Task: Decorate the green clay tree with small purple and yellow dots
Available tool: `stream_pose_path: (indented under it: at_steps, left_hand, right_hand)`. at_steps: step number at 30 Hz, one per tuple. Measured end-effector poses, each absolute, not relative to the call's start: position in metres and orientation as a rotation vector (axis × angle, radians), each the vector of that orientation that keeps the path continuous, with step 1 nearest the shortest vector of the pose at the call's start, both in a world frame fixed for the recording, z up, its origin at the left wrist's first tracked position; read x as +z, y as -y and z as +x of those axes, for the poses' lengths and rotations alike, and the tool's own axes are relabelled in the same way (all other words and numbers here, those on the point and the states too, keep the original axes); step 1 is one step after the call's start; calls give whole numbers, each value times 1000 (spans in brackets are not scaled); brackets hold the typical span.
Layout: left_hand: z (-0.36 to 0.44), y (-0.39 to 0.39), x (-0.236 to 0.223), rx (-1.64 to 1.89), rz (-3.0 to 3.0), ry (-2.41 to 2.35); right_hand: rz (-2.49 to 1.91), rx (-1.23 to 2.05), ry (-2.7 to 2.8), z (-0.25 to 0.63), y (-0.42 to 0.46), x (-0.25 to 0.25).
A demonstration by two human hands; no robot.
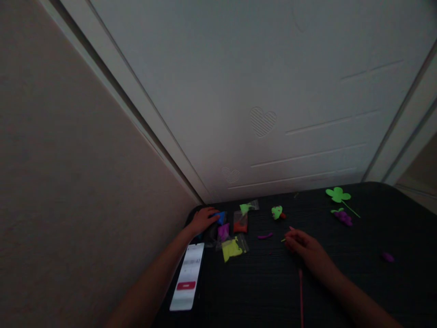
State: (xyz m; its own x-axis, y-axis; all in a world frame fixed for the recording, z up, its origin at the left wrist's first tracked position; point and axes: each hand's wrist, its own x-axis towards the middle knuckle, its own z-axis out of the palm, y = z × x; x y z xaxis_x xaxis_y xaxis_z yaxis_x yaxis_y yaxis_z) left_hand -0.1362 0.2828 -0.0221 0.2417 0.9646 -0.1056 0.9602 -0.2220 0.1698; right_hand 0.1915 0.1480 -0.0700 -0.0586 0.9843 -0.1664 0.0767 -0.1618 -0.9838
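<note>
At the table's far left, my left hand (204,219) reaches over the small plastic bags. Its fingers are stretched out, with the tips touching a bag of blue modelling clay (221,217). My right hand (301,242) is at the middle right, its fingers pinched. A thin yellow-green piece (283,240) sticks out from the fingertips, and a small pink tip shows above them; the rest is hidden by the fingers. Left of this hand lies a purple clay roll (265,236). Behind it sits a light green clay shape with dark spots (276,212), with a red-orange part beside it.
Bags of purple (223,232), yellow (232,248), orange (241,223) and green clay (245,208) lie near the left hand. A phone (187,278) shows a timer. A pink stick (301,298), green clay flower (337,195), purple cluster (343,217) and purple lump (388,257) are on the black table.
</note>
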Motion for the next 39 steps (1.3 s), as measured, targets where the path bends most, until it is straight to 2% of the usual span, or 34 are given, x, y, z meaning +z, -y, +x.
stream_pose_path:
  at_steps: [12, 20, 25, 31, 39]
  left_hand:
    - [-131, -280, -13, 129, 2472, -1812]
    - [-21, -236, 2, 551, 2627, -1370]
    - [34, -195, 36, 793, 2607, -1134]
    - [37, -175, 79, 1115, 2594, -1082]
    - [18, -169, 89, 1318, 2628, -1213]
  right_hand:
    - [-1340, 1347, 1227, 192, -147, -67]
    - [-1243, 1361, 1096, 192, -143, -59]
    - [-1079, 1377, 952, 194, -140, -23]
    - [-772, 1480, 889, 190, -153, 40]
    - [-602, 1596, 907, 174, -170, 52]
